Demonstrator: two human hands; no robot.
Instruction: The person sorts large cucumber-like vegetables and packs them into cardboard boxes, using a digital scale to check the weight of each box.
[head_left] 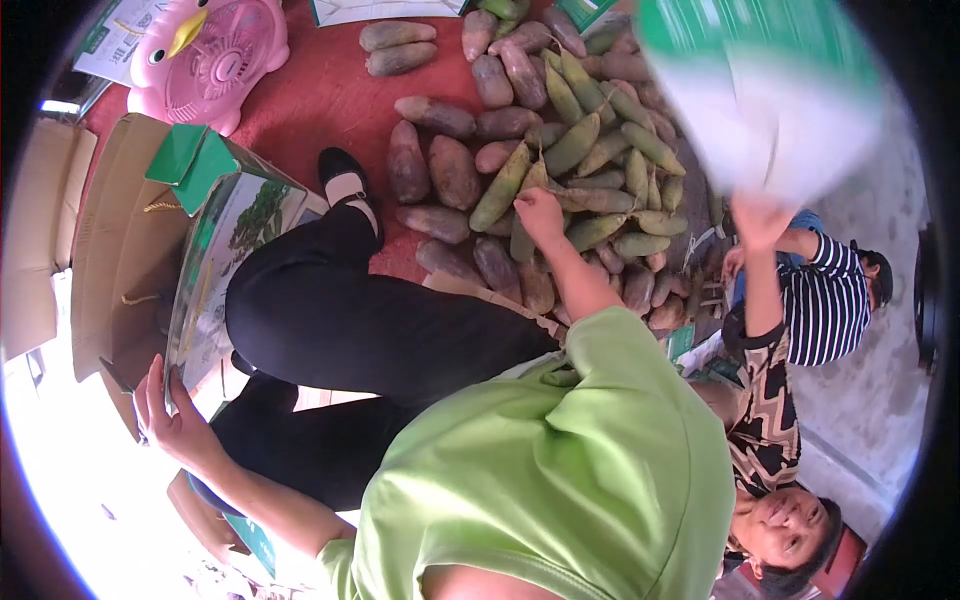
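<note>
My left hand (pixel 178 420) is at the lower left, with thumb and fingers closed on the edge of an open cardboard box (pixel 250 215) that has a green flap and a printed picture on its side. My right hand (pixel 541 215) reaches into the heap of vegetables, its fingers pinched at the end of a green radish (pixel 535 178). Around it lie several more green radishes (pixel 574 145) with thin root tails. Purplish-skinned, soil-marked radishes (pixel 455 172) lie beside and beneath them.
A pink penguin-shaped fan (pixel 222 60) stands at the upper left on the red floor covering (pixel 310 95). At the right, a co-worker's hand (pixel 762 220) holds up a blurred green-and-white box (pixel 775 110). Another person in a striped shirt (pixel 825 300) sits behind. Brown cartons (pixel 110 240) line the left.
</note>
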